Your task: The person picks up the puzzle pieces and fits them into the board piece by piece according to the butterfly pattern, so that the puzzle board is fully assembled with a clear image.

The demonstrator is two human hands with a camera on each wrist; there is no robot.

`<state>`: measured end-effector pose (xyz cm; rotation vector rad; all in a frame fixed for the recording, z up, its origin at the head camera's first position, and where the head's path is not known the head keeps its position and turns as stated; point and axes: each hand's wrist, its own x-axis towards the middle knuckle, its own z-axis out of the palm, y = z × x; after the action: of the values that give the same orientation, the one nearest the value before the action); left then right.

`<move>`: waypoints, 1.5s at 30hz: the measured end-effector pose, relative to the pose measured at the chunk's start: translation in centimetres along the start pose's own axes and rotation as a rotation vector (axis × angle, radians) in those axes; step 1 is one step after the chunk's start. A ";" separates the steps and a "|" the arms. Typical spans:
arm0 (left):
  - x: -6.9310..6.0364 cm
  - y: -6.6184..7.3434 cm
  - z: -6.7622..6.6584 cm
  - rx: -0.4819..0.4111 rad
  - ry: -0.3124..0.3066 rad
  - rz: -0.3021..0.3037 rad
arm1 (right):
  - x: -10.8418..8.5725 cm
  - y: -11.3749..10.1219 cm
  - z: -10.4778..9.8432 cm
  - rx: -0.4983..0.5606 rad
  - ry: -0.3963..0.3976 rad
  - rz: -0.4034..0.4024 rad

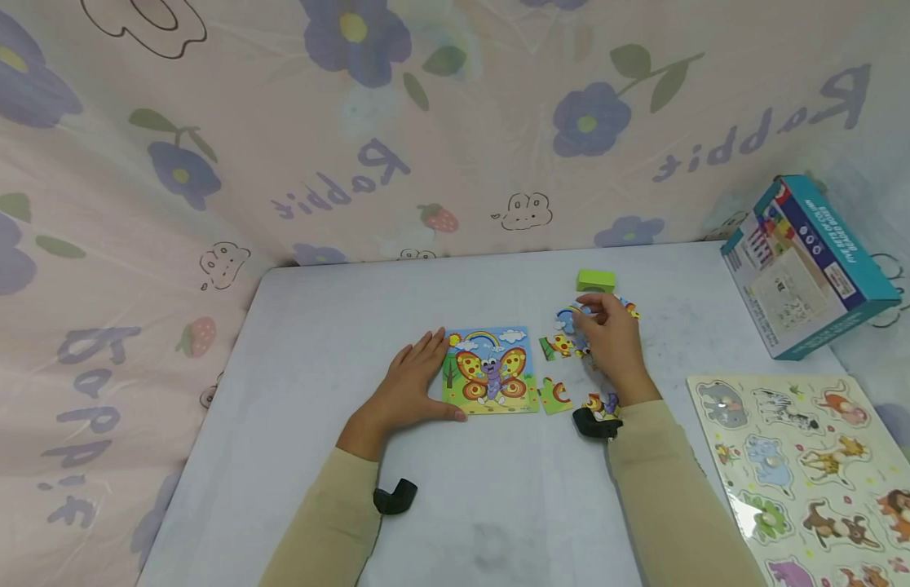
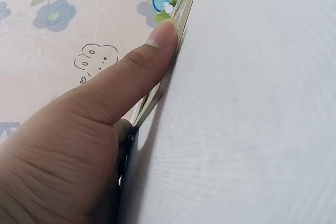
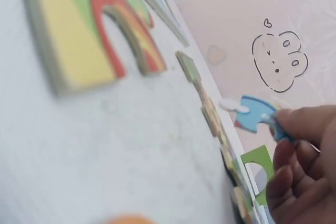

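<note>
A square butterfly puzzle board point(image 1: 492, 371) lies on the white table. My left hand point(image 1: 407, 391) rests against its left side with the fingers straight, and the thumb point(image 2: 134, 64) lies along its near edge. To the right of the board, my right hand point(image 1: 612, 342) pinches a blue puzzle piece point(image 3: 254, 114) between thumb and fingers, held above the table. Around and under that hand lie several loose puzzle pieces, among them a green and red one point(image 1: 554, 397) and a yellow spotted one point(image 1: 561, 346). Some pieces are partly hidden by the right hand and wrist.
Behind the right hand stands a green arch block point(image 1: 596, 281). A teal box point(image 1: 807, 269) is at the back right, with an animal puzzle board point(image 1: 781, 432) in front of it. A patterned curtain point(image 1: 462, 147) hangs along the table's back and left.
</note>
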<state>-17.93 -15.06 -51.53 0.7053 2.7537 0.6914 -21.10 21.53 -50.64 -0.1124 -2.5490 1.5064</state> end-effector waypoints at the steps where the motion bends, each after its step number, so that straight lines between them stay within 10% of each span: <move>1: 0.0 0.0 0.0 0.000 -0.001 0.000 | 0.0 -0.2 0.0 0.009 0.001 -0.004; 20: 0.1 0.0 0.1 0.006 -0.019 -0.019 | -1.0 -3.8 1.2 0.440 -0.118 0.001; 45: 0.2 -0.2 0.1 0.012 -0.021 -0.012 | -3.8 -5.5 8.0 0.475 -0.262 0.107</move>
<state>-18.14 -15.11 -51.74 0.6941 2.7425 0.6616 -18.72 11.41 -49.99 0.0164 -2.3108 2.2532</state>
